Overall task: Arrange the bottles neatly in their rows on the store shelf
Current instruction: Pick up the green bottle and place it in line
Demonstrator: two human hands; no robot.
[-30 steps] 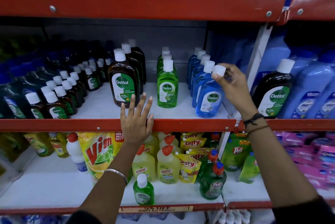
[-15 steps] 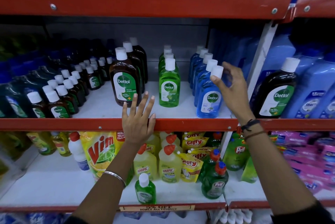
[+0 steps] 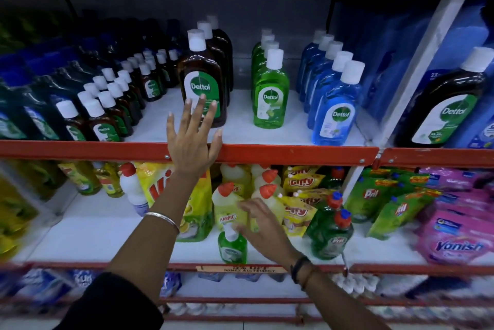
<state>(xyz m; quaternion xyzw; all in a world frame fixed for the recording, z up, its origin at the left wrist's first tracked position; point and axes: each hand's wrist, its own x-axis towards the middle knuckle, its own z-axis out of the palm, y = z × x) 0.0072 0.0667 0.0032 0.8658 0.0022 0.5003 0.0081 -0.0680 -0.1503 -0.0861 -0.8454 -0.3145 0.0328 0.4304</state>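
My left hand (image 3: 193,140) lies flat, fingers spread, on the red shelf edge (image 3: 294,152) at mid-frame. Right hand (image 3: 256,218), blurred w/ fingers apart, is by the small green bottle (image 3: 232,245) at lower center.

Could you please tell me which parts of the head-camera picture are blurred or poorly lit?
Head view: the right hand is motion-smeared beside the small green bottle; the left hand is sharp on the red shelf edge; the small brown bottles fade into shadow leftwards; the shelf lines bow with wide-angle distortion.

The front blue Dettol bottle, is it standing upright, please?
Upright: the front blue Dettol bottle stands on its base, white cap on top.
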